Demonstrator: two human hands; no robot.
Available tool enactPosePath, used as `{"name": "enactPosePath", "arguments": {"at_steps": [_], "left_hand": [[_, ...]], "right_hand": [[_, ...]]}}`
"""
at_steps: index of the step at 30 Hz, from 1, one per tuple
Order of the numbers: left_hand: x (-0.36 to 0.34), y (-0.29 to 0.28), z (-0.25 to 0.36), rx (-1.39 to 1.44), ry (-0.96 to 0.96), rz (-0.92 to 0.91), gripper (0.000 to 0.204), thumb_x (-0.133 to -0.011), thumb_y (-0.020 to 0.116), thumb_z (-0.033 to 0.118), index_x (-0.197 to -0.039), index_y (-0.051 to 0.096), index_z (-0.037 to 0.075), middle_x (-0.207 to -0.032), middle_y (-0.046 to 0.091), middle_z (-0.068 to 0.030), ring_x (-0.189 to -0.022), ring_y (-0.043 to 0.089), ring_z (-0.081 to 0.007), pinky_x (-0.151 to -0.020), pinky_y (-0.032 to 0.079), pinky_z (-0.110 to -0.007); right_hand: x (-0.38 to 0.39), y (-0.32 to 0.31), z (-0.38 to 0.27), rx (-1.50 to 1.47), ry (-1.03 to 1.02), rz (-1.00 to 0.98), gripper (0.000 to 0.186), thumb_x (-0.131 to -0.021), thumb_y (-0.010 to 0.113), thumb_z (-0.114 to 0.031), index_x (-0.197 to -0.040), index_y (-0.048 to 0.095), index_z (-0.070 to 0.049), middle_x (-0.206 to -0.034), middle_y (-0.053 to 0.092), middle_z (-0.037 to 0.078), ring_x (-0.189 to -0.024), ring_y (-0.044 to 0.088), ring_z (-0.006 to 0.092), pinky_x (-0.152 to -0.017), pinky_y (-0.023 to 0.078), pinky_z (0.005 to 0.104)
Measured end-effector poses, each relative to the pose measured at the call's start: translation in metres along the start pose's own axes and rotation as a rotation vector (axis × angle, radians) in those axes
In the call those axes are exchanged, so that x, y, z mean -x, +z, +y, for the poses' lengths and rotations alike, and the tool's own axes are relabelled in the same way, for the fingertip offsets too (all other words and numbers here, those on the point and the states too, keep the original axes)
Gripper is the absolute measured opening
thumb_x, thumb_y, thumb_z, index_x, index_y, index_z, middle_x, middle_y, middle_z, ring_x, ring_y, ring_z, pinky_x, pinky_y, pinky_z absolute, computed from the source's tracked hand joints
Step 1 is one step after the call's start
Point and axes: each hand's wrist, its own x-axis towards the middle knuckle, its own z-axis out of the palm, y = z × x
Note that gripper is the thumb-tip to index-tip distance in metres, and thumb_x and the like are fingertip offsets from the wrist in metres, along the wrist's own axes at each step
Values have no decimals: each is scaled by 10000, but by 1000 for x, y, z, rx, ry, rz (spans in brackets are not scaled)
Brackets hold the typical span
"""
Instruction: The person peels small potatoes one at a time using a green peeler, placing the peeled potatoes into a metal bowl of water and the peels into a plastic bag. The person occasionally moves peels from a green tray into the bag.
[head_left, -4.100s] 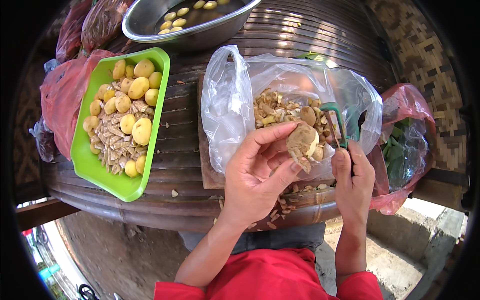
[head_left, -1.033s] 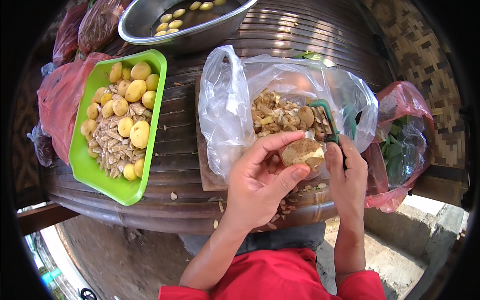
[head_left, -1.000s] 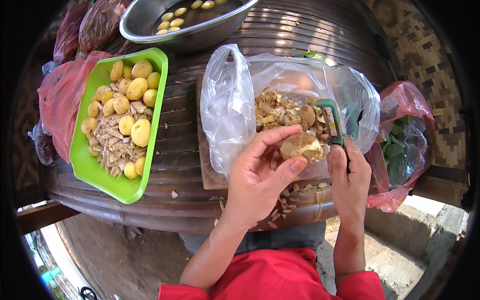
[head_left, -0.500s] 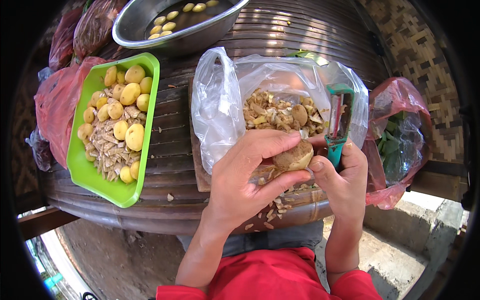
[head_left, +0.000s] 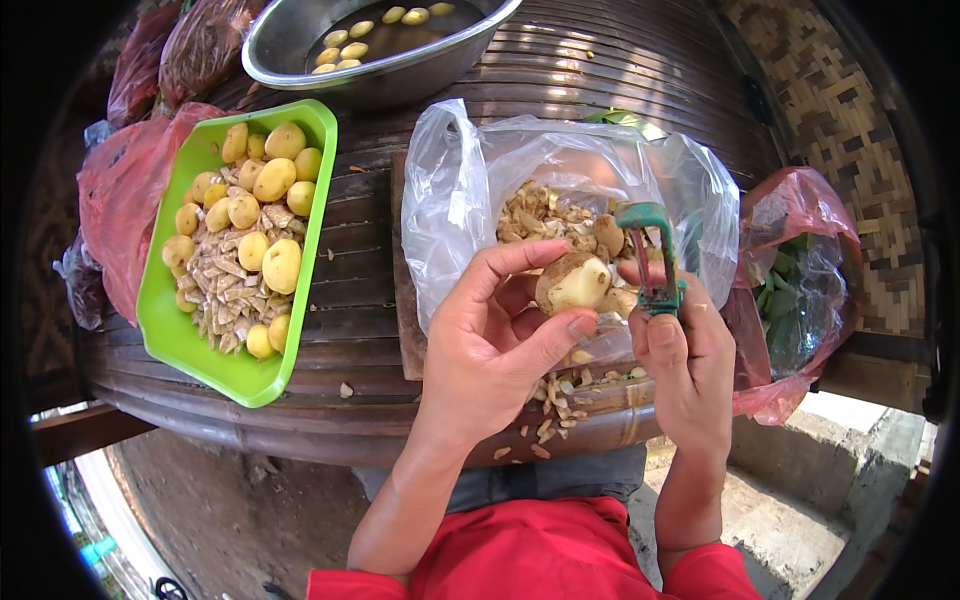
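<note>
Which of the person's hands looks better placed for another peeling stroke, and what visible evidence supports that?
Probably the right hand: it holds the green peeler close beside the partly peeled potato, which the left hand grips.

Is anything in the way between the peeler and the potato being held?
Only a fingertip of the right hand seems to sit between the green peeler and the partly peeled potato in the left hand.
</note>
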Motion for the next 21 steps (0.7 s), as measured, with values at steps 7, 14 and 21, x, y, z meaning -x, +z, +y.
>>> {"name": "enactPosePath", "arguments": {"at_steps": [7, 14, 21], "left_hand": [[6, 5, -5, 91, 75, -15, 428, -831, 709, -68, -1216, 526, -38, -1162, 605, -119, -1055, 618, -161, -910, 528, -278], [3, 6, -7, 20, 52, 41, 425, -837, 711, -57, -1225, 538, -23, -1170, 593, -98, -1101, 596, -156, -945, 499, -279], [2, 3, -13, -74, 167, -37, 441, -831, 716, -61, -1230, 530, -36, -1214, 556, -103, -1112, 589, -165, -977, 488, -292]], "right_hand": [[7, 6, 0, 165, -241, 10, 165, -969, 564, -104, -1086, 600, 8, -787, 617, 165, -657, 606, 330, -604, 481, 346], [5, -1, 4, -14, -46, 85, 266, -1037, 480, -228, -1054, 590, 14, -676, 489, -19, -588, 422, 75, -531, 357, 234], [5, -11, 2, 304, 10, 44, 175, -957, 594, -121, -1065, 604, 17, -793, 599, 182, -625, 563, 323, -602, 464, 347]]}}
